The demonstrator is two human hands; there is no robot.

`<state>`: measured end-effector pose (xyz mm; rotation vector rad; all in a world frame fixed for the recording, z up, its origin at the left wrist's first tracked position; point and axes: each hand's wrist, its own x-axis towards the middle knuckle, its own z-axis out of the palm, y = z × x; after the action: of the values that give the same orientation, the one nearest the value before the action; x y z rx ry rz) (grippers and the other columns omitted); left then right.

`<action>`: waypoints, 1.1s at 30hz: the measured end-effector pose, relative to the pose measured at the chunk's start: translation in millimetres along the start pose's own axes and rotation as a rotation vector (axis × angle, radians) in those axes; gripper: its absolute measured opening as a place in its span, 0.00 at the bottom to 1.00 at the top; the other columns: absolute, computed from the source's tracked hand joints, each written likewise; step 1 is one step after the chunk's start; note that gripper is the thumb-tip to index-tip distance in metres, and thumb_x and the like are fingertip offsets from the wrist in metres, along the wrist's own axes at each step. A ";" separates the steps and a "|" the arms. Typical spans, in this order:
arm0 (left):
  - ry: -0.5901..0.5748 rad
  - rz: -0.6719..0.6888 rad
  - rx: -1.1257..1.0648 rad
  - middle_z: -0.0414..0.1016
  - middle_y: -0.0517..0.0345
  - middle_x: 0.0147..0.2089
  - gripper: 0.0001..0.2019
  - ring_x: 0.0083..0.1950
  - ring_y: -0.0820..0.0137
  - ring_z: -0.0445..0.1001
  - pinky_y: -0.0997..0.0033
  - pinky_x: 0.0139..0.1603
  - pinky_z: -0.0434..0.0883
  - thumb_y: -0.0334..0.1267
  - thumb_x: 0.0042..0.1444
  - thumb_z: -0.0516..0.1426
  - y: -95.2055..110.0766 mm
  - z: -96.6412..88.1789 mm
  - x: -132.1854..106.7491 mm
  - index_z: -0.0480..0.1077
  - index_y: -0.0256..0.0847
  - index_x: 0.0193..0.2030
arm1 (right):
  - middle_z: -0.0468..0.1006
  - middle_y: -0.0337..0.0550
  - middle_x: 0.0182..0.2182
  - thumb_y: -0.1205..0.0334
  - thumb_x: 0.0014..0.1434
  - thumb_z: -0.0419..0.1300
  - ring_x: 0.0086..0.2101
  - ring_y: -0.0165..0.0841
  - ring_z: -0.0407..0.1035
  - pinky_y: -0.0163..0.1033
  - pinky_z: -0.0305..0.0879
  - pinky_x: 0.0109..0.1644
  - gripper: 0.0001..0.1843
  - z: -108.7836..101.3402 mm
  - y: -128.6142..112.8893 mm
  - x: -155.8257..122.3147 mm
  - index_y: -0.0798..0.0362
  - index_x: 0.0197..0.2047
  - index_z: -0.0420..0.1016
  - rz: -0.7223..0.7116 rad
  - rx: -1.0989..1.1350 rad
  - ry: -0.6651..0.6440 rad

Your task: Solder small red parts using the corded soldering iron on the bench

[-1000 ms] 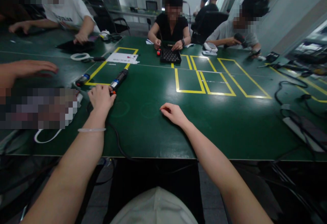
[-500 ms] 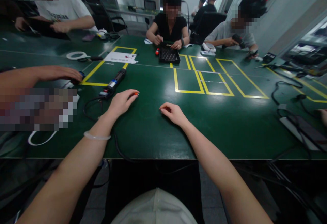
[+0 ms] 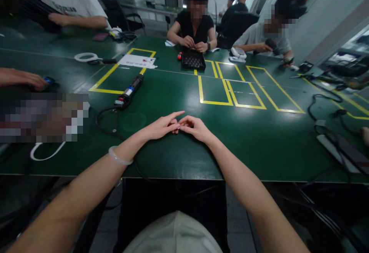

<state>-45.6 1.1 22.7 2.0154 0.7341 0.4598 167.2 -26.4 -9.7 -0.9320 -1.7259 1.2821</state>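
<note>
My left hand and my right hand meet fingertip to fingertip just above the green table. The left index finger points outward, while its thumb and other fingers are pinched together. My right thumb and fingers are pinched at the same spot. A tiny pale speck shows between the tips, too small to name. On my left wrist is a translucent bangle. Ahead of my left hand lies a black cylindrical tool with a blue and white label and a cord.
Yellow tape outlines mark the table. A printed sheet and a white ring-headed tool lie at the far left. Across from me, a person works over a black compartment tray. At right lie cables and a flat device.
My left hand has moved right and nearer to me, and its fingertips now meet those of my right hand. The neighbour's hand at left has drawn away leftward.
</note>
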 end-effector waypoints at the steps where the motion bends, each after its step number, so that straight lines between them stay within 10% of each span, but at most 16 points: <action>1: 0.015 -0.010 -0.017 0.74 0.59 0.33 0.33 0.36 0.70 0.74 0.69 0.43 0.69 0.48 0.68 0.50 -0.6 0.0 0.5 0.49 0.35 0.75 | 0.77 0.40 0.33 0.47 0.58 0.66 0.31 0.29 0.69 0.36 0.65 0.37 0.19 -0.2 0.2 0.2 0.54 0.42 0.72 0.003 0.023 0.007; 11: 0.092 -0.043 -0.017 0.76 0.54 0.34 0.20 0.34 0.70 0.73 0.69 0.39 0.70 0.52 0.67 0.49 -9.0 -0.5 5.0 0.71 0.36 0.41 | 0.75 0.38 0.32 0.48 0.53 0.70 0.31 0.28 0.68 0.34 0.66 0.35 0.20 0.4 3.3 2.6 0.52 0.39 0.72 0.001 0.136 0.156; 33: 0.223 0.025 0.141 0.77 0.54 0.40 0.16 0.39 0.68 0.75 0.68 0.40 0.70 0.50 0.61 0.59 -0.8 1.4 1.6 0.72 0.39 0.46 | 0.75 0.39 0.33 0.49 0.55 0.66 0.28 0.27 0.64 0.35 0.63 0.33 0.18 -1.3 2.7 1.9 0.52 0.41 0.72 -0.022 -0.017 0.185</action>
<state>-43.9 1.6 21.4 2.1277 0.8992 0.6713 167.8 -23.6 -11.9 -1.0065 -1.6008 1.1318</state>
